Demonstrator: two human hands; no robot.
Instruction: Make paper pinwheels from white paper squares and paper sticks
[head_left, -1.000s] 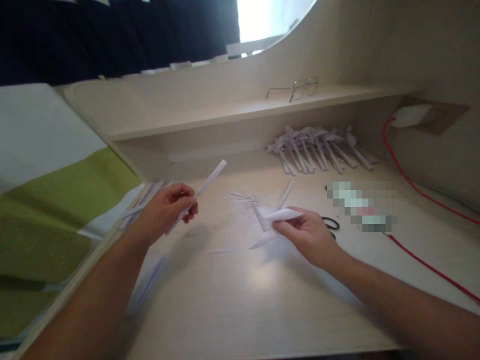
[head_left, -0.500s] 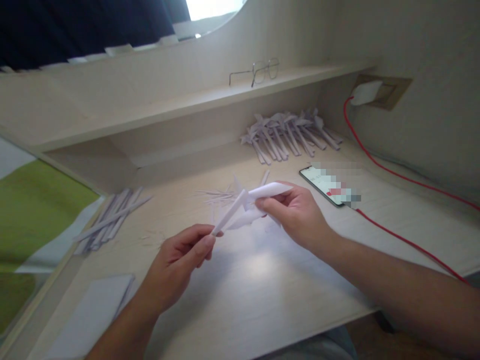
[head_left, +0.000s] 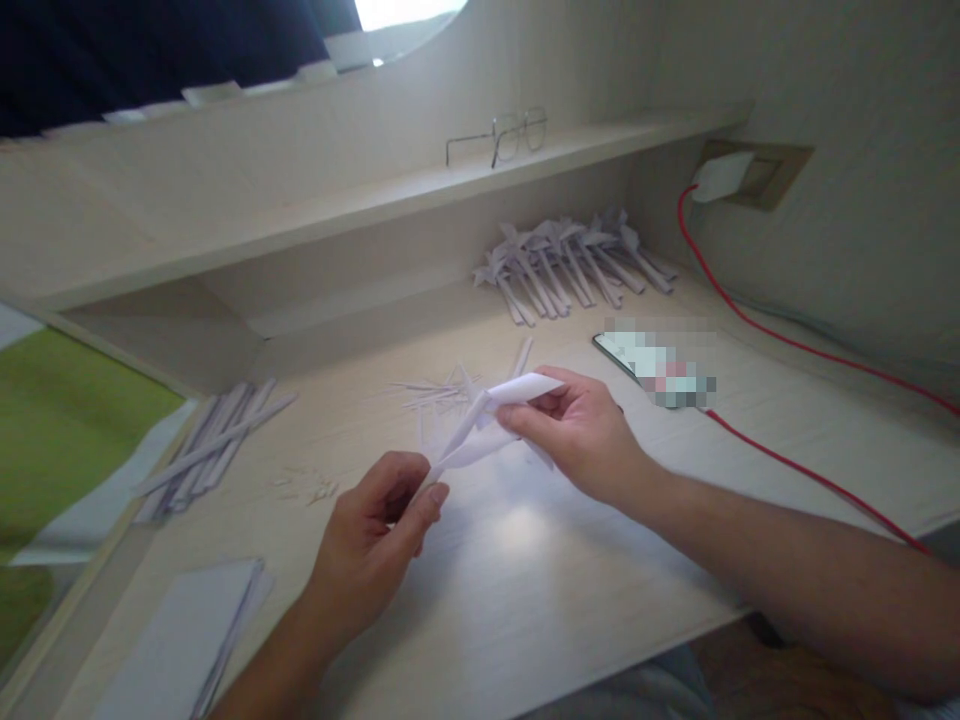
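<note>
Above the desk, my left hand [head_left: 379, 535] pinches the lower part of a white flattened paper stick [head_left: 459, 438] between thumb and fingers. The stick slants up to the middle of a folded white paper pinwheel [head_left: 529, 388]. My right hand [head_left: 581, 430] is closed on the pinwheel, its thumb pressing near the centre and its fingers behind a blade. Whether stick and pinwheel are joined cannot be made out. Beyond the hands lie several thin paper rods [head_left: 435, 392] and one thicker paper stick [head_left: 523, 357].
Several paper pinwheels [head_left: 562, 265] lie under the shelf [head_left: 360, 205], which bears eyeglasses [head_left: 517, 137]. Left are rolled paper sticks [head_left: 214, 445], small scraps [head_left: 311, 487] and a paper stack [head_left: 176, 635]. Right, a phone [head_left: 637, 365] has a red cable [head_left: 799, 462] running to a wall charger [head_left: 721, 177].
My left hand has come slightly nearer the pinwheel and turned, tilting the stick. My right hand keeps its hold on the pinwheel. The whole view has shifted a little.
</note>
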